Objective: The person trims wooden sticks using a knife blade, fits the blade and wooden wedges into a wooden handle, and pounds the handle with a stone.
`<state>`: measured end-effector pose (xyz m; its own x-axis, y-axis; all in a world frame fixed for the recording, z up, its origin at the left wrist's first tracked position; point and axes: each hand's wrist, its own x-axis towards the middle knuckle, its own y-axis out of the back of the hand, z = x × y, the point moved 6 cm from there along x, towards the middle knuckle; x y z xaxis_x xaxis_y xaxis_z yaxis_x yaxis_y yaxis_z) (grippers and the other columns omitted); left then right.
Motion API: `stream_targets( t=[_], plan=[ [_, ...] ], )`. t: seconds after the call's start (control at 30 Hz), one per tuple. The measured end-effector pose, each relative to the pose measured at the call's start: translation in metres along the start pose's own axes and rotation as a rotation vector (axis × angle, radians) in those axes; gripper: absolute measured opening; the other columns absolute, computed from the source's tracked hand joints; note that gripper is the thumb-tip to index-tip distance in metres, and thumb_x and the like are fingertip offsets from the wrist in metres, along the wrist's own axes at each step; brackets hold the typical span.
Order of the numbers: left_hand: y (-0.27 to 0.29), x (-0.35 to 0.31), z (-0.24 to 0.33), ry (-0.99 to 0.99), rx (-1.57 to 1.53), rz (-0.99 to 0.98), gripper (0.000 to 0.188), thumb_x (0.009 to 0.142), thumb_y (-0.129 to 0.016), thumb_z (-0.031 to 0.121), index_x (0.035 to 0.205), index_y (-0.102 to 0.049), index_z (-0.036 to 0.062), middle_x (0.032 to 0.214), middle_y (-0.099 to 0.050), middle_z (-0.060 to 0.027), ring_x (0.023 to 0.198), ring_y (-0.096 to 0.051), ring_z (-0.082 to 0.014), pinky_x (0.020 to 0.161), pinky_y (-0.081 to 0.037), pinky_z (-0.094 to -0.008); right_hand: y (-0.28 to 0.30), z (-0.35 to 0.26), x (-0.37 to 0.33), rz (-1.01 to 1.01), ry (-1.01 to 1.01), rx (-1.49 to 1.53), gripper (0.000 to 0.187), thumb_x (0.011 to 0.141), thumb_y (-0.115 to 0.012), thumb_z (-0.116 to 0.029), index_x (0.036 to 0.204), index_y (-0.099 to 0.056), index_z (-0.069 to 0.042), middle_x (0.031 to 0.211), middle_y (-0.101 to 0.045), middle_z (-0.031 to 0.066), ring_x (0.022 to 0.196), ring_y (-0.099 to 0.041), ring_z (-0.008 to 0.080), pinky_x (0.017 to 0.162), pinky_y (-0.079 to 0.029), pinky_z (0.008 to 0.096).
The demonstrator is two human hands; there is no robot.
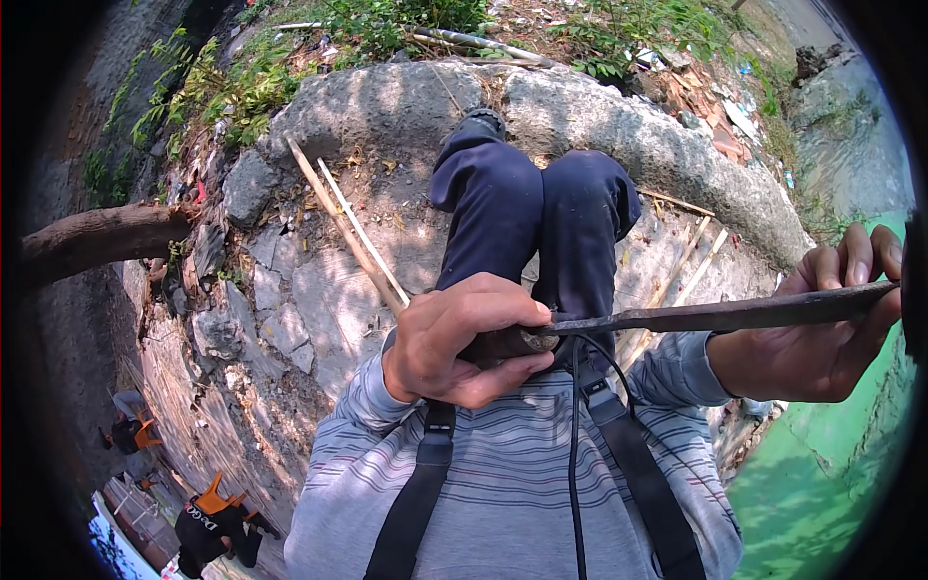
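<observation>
My left hand (469,338) is wrapped round the handle of a long dark machete (715,314), which lies level across my lap. The blade runs to the right, where my right hand (822,333) grips its far part between thumb and fingers. Its tip runs into the dark rim of the picture. Beneath the blade are my knees in dark blue trousers (493,213). Pale split bamboo strips (340,224) lean on the ground left of my legs. More bamboo strips (688,263) lie to the right of my legs, partly hidden by the blade and sleeve.
A rough concrete kerb (638,126) curves in front of my feet. At left are broken stones (217,333) and a tree trunk (106,237). Green-painted ground (831,464) lies at right. People in dark clothes (208,532) sit on orange chairs at lower left.
</observation>
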<state>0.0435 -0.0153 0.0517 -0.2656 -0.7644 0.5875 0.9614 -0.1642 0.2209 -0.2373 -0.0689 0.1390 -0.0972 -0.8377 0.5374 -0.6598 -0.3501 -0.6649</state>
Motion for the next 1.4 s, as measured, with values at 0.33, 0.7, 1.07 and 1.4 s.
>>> stream_targets(
  t=[0.33, 0.7, 1.07, 1.4],
  plan=[
    [0.000, -0.003, 0.005, -0.058, 0.016, 0.048, 0.049, 0.072, -0.091, 0.007, 0.113, -0.064, 0.0029, 0.091, -0.072, -0.0148, 0.066, -0.073, -0.0207, 0.052, -0.056, -0.0278, -0.001, -0.004, 0.001, 0.003, 0.015, 0.002, 0.020, 0.100, -0.058, -0.004, 0.115, -0.046, 0.002, 0.110, -0.045, 0.0111, 0.092, -0.047, 0.0192, 0.070, -0.050, 0.0293],
    [0.000, 0.003, 0.008, -0.065, 0.049, 0.013, 0.046, 0.072, -0.090, 0.010, 0.110, -0.065, 0.0034, 0.087, -0.073, -0.0135, 0.065, -0.074, -0.0212, 0.052, -0.057, -0.0286, -0.006, -0.014, 0.003, -0.307, -0.019, -0.020, 0.038, 0.110, -0.044, -0.030, 0.132, -0.045, 0.001, 0.090, -0.050, 0.0112, 0.067, -0.044, 0.0153, 0.060, -0.046, 0.0266],
    [0.000, 0.004, 0.012, -0.089, 0.037, 0.006, 0.047, 0.071, -0.091, 0.010, 0.109, -0.064, 0.0027, 0.085, -0.073, -0.0142, 0.064, -0.074, -0.0223, 0.051, -0.057, -0.0293, -0.015, -0.013, 0.001, -0.128, 0.141, -0.094, 0.020, 0.105, -0.059, -0.016, 0.112, -0.053, 0.001, 0.117, -0.048, 0.0104, 0.091, -0.051, 0.0180, 0.072, -0.053, 0.0291],
    [0.002, 0.002, 0.012, -0.057, 0.018, 0.022, 0.048, 0.072, -0.090, 0.009, 0.110, -0.061, 0.0027, 0.085, -0.074, -0.0152, 0.063, -0.074, -0.0227, 0.049, -0.056, -0.0292, 0.006, 0.011, 0.011, 0.012, -0.024, -0.055, 0.020, 0.105, -0.054, -0.009, 0.116, -0.045, 0.006, 0.115, -0.045, 0.0132, 0.094, -0.046, 0.0188, 0.075, -0.054, 0.0290]
  ],
)
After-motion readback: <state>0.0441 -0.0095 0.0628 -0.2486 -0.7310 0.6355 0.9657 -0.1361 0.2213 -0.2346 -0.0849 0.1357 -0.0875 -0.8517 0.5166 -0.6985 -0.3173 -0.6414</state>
